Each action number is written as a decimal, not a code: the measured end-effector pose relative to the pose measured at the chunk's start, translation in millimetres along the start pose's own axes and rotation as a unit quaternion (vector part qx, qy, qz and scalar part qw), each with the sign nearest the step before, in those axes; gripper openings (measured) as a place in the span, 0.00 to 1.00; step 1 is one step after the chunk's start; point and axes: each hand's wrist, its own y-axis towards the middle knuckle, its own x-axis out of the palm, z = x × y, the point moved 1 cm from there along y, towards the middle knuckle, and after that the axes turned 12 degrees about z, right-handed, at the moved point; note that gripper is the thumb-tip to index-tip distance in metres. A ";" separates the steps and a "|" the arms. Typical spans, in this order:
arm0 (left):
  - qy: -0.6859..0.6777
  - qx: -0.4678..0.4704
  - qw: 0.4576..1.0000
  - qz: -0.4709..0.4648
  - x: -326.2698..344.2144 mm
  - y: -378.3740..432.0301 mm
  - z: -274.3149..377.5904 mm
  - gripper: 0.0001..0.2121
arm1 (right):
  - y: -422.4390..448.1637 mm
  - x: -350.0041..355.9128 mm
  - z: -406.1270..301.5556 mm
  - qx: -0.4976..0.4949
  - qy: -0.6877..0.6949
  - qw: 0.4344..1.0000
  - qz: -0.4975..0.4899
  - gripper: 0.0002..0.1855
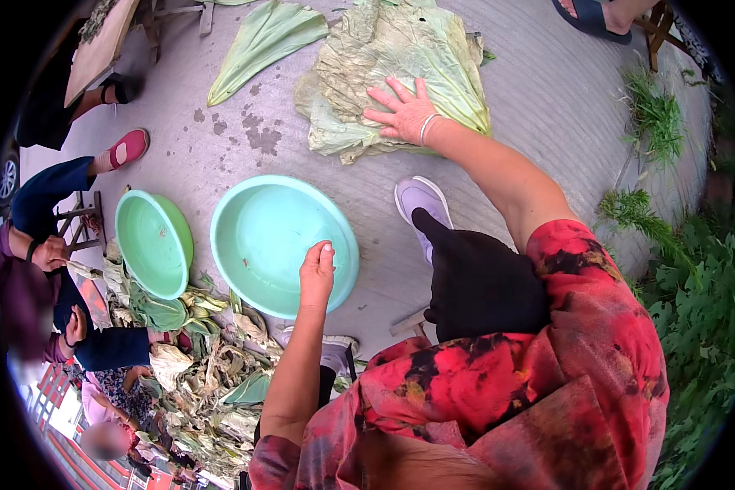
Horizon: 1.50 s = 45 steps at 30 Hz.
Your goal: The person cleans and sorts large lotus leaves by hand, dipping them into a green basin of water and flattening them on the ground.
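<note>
My right hand [404, 115] lies flat with spread fingers on a stack of large, flattened leaves [398, 67], pale green and partly dried brown, on the concrete. My left hand [317, 269] is held over the near right part of a round turquoise plastic basin [251, 245]. Its fingers are curled with the thumb against them; whether something small is pinched there cannot be told. The basin looks wet inside, with a small reddish speck. A separate folded green leaf [263, 46] lies on the ground left of the stack.
Left of the basin stands a green basin [153, 245]. A heap of dried leaves [214, 392] covers the ground at lower left. Several people sit along the left, one near a wooden board [98, 52]. A sandaled foot [603, 21] is at top right, green plants [698, 331] at the right.
</note>
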 end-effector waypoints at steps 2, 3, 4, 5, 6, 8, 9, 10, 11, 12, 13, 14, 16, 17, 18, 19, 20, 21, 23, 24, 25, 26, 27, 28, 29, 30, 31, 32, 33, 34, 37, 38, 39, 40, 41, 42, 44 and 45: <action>-0.023 -0.013 1.000 -0.009 -13.0 -10.0 -1.5 0.16 | 1.8 10.3 -0.1 0.012 -0.017 0.997 -0.079 0.26; -0.030 -0.022 0.999 -0.011 -23.2 -17.9 -2.2 0.15 | 2.6 9.9 -4.5 0.010 -0.012 0.996 -0.084 0.26; -0.041 -0.028 0.999 -0.014 -30.7 -23.1 -2.2 0.15 | 4.9 9.5 -4.2 0.007 -0.012 0.996 -0.088 0.26; -0.033 -0.023 0.999 -0.018 -40.3 -29.4 -2.7 0.15 | 6.7 8.7 -3.2 0.003 -0.012 0.996 -0.092 0.26; -0.025 -0.017 0.999 -0.023 -52.1 -35.7 -3.5 0.14 | 6.8 3.5 -2.0 -0.006 -0.009 0.997 -0.081 0.26; -0.015 -0.013 1.000 -0.022 -78.8 -51.1 -5.4 0.13 | 10.1 -1.8 4.6 -0.014 0.013 0.997 -0.073 0.26; -0.017 -0.013 1.000 -0.016 -91.6 -59.0 -6.3 0.13 | 11.6 -5.6 8.3 -0.019 0.022 0.997 -0.070 0.26; -0.020 -0.017 1.000 -0.010 -103.1 -65.9 -8.4 0.12 | 12.1 -12.3 9.7 -0.036 0.027 0.999 -0.029 0.25; -0.021 -0.027 0.999 -0.002 -114.1 -70.8 -9.9 0.12 | 12.5 -15.7 12.4 -0.028 0.055 0.998 -0.018 0.24; -0.023 -0.029 0.999 0.005 -124.2 -73.0 -10.9 0.12 | 12.8 -21.2 15.5 -0.018 0.081 0.996 -0.006 0.24; -0.026 -0.031 0.999 0.012 -129.6 -72.5 -8.5 0.12 | 17.6 -26.2 16.2 -0.009 0.106 0.994 0.005 0.23; -0.059 -0.036 0.997 0.035 -135.3 -76.6 -2.4 0.12 | 19.6 -31.6 12.2 -0.027 0.083 0.994 0.072 0.21; -0.117 -0.038 0.990 0.068 -147.3 -91.3 11.1 0.12 | 30.2 -39.5 5.2 -0.041 0.072 0.993 0.088 0.20; -0.109 -0.027 0.992 0.057 -152.4 -99.8 14.0 0.12 | 37.4 -42.3 0.6 -0.048 0.068 0.992 0.097 0.20; -0.099 -0.012 0.994 0.051 -158.8 -106.3 17.6 0.12 | 48.0 -45.3 -3.4 -0.062 0.092 0.990 0.091 0.18; -0.086 0.003 0.995 0.040 -163.8 -109.0 21.4 0.12 | 60.6 -46.4 -7.3 -0.089 0.090 0.988 0.093 0.18; -0.092 0.008 0.995 0.041 -168.1 -108.7 25.1 0.11 | 75.7 -46.2 -12.9 -0.116 0.089 0.985 0.094 0.18; -0.100 0.012 0.994 0.040 -169.7 -108.6 26.5 0.10 | 90.6 -46.2 -18.9 -0.144 0.086 0.982 0.093 0.17; -0.112 0.029 0.993 0.039 -170.5 -109.8 27.6 0.10 | 129.5 -41.8 -33.4 -0.150 0.068 0.983 0.081 0.20; -0.115 0.042 0.992 0.042 -170.3 -111.5 27.0 0.10 | 152.6 -32.8 -38.5 -0.148 0.054 0.984 0.083 0.21; -0.115 0.055 0.991 0.046 -172.0 -112.3 29.3 0.10 | 172.8 -23.3 -39.3 -0.142 0.042 0.985 0.086 0.22; -0.097 0.081 0.991 0.037 -173.5 -113.0 34.5 0.09 | 190.5 -15.0 -36.6 -0.082 0.060 0.992 0.074 0.24; -0.095 0.065 0.993 0.039 -173.2 -115.5 30.2 0.09 | 208.3 -0.4 -35.7 -0.024 0.082 0.994 0.061 0.27; -0.089 0.067 0.993 0.035 -173.8 -115.8 32.3 0.09 | 218.3 11.2 -41.8 0.036 0.107 0.993 0.044 0.29; -0.082 0.070 0.994 0.030 -174.4 -115.6 34.8 0.09 | 223.8 22.9 -46.9 0.068 0.070 0.995 -0.001 0.27; -0.082 0.070 0.994 0.024 -174.1 -114.1 33.3 0.09 | 229.5 30.8 -49.1 0.098 0.029 0.994 -0.045 0.25; -0.087 0.070 0.994 0.022 -174.7 -113.3 35.3 0.09 | 233.5 37.8 -50.0 0.128 -0.012 0.988 -0.090 0.23; -0.082 0.071 0.994 0.019 -176.0 -111.8 36.8 0.09 | 234.6 42.9 -50.5 0.127 -0.031 0.989 -0.063 0.21; -0.080 0.070 0.994 0.017 -176.4 -112.4 37.0 0.09 | 232.0 46.6 -52.3 0.123 -0.050 0.990 -0.038 0.18; -0.075 0.073 0.994 0.016 -177.1 -111.9 39.1 0.09 | 232.0 48.2 -51.8 0.119 -0.070 0.990 -0.012 0.15; -0.067 0.084 0.994 0.018 -179.6 -111.9 46.6 0.10 | 242.7 34.7 -54.8 0.110 0.055 0.982 0.142 0.11; -0.067 0.092 0.993 0.022 -180.6 -112.1 49.1 0.10 | 247.5 26.8 -56.5 0.107 0.112 0.981 0.120 0.11; -0.068 0.100 0.992 0.029 -182.6 -114.1 48.9 0.10 | 253.3 17.4 -62.7 0.101 0.170 0.975 0.097 0.11; -0.076 0.089 0.993 0.032 -184.6 -117.6 45.8 0.11 | 258.5 10.8 -72.9 0.091 0.231 0.966 0.070 0.11; -0.089 0.077 0.993 0.024 -186.4 -120.7 44.6 0.10 | 263.5 2.4 -84.5 0.077 0.290 0.953 0.040 0.11; -0.109 0.064 0.992 0.025 -187.4 -126.4 38.0 0.11 | 259.3 -5.3 -102.1 0.015 0.371 0.927 0.049 0.11; -0.155 0.039 0.986 0.038 -188.4 -137.2 22.3 0.12 | 240.9 -21.5 -142.8 -0.007 0.464 0.886 -0.001 0.12; -0.180 0.024 0.982 0.048 -187.4 -141.1 15.2 0.13 | 219.9 -50.0 -165.2 0.049 0.531 0.843 -0.074 0.13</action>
